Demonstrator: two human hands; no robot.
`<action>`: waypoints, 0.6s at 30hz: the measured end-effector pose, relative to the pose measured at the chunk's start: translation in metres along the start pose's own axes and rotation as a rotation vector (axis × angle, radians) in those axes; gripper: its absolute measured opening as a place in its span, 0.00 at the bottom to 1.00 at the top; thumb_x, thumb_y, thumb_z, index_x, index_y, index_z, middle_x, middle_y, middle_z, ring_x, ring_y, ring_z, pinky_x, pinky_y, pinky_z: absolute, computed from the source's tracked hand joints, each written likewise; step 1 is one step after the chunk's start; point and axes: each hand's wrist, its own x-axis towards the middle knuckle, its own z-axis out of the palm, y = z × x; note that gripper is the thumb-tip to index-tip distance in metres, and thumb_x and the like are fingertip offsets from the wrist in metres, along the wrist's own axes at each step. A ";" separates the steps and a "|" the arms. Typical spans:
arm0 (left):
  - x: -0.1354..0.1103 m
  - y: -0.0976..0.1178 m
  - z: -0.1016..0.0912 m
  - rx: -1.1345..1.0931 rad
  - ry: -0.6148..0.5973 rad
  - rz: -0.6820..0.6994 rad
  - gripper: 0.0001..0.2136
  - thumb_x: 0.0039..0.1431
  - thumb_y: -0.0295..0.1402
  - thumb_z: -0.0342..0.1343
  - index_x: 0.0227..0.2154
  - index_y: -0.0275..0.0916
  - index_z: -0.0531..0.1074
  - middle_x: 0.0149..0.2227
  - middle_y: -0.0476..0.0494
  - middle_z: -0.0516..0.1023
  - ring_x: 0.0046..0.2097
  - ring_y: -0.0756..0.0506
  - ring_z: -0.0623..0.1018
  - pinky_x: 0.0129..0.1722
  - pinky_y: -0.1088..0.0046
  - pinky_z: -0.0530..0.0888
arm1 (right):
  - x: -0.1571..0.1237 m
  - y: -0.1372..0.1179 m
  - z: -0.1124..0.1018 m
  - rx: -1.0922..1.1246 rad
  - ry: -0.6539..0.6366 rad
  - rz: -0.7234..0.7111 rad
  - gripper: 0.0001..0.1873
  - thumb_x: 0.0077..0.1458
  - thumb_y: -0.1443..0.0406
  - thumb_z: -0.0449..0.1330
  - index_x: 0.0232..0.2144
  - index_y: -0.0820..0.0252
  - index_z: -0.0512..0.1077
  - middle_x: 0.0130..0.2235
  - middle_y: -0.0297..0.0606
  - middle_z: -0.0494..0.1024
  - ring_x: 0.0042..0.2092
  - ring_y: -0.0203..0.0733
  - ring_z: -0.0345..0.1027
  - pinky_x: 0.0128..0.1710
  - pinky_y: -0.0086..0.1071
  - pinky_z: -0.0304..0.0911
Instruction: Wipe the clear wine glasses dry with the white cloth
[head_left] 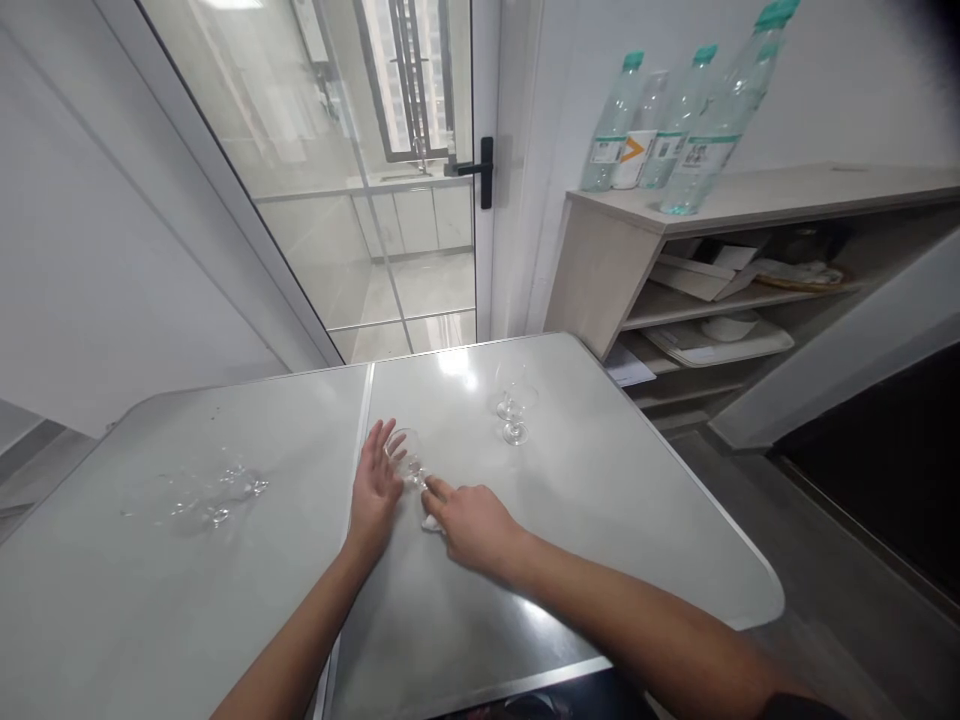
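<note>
Centrally on the pale surface (600, 470), a clear glass (405, 450) sits between the two hands. The left hand (376, 480) is open, fingers spread against or just beside its bowl; the right hand (469, 515) bends its fingers at the glass's lower end, over a white scrap (431, 523), though whether they grip either one I cannot tell.

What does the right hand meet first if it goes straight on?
Likely the clear stemmed glass, right at the fingertips of the right hand; contact is unclear at this depth. Beyond it, the left hand.
</note>
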 end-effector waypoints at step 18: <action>0.005 -0.005 -0.005 0.027 0.190 -0.297 0.18 0.66 0.51 0.57 0.42 0.40 0.76 0.54 0.39 0.74 0.44 0.46 0.76 0.38 0.73 0.72 | 0.011 0.061 -0.010 0.038 -0.034 0.527 0.41 0.54 0.69 0.61 0.70 0.60 0.56 0.76 0.61 0.47 0.48 0.56 0.80 0.44 0.44 0.70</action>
